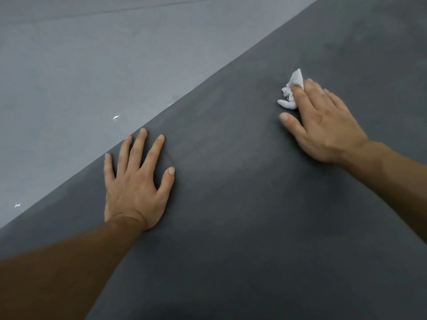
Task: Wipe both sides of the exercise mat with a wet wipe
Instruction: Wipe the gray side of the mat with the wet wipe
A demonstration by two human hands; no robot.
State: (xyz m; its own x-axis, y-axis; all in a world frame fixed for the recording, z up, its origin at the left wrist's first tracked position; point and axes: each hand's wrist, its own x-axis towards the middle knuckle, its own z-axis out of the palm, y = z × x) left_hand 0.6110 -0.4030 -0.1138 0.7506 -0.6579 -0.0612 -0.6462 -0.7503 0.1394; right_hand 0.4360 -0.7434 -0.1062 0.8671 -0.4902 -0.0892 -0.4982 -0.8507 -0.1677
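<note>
Head view: your left hand [136,181] lies flat, fingers spread, on the mat [231,204]; your right hand [323,125], well apart, presses the crumpled wipe [297,77] under straight fingers.

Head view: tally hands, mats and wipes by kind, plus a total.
Hands: 2, the left hand flat on the mat, the right hand pressing the wipe
Exercise mat: 1
Wet wipe: 1
Total: 4
</note>
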